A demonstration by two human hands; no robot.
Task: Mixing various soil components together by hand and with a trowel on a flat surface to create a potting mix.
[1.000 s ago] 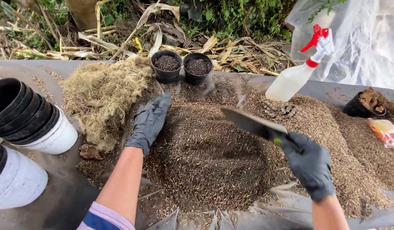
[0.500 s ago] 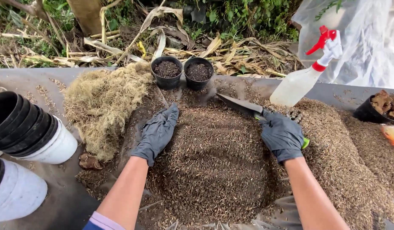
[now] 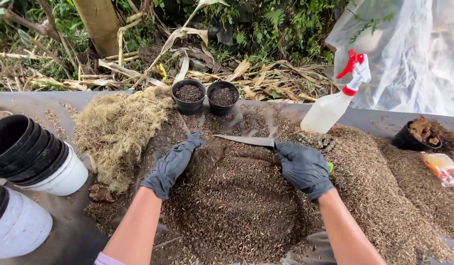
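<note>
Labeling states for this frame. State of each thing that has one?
left hand: gloved, flat on the husk pile
right hand: gloved, gripping the knife
knife: blade level over the pile
two small black pots: filled, upright
spray bottle: leaning
stacked black pots: nested, empty on top

— Count's on. Small black pots filled with mix at the back?
— Two, side by side: one pot [image 3: 188, 96], another pot [image 3: 223, 96]. A third black pot [image 3: 408, 140] sits far right, holding brown chunks.
— Spray bottles?
— One spray bottle [image 3: 335, 100], white with a red trigger.
— Blades?
— One knife [image 3: 246, 141].
— Gloved hands?
— Two: left hand [image 3: 172, 164], right hand [image 3: 303, 167].
— White buckets on the left?
— Two, upper bucket [image 3: 65, 179] and lower bucket [image 3: 21, 228], each packed with stacked black pots; too nested to count.
— Anything else?
— One clump of straw-coloured fibre [image 3: 119, 130], one plastic packet [image 3: 443, 169].
</note>
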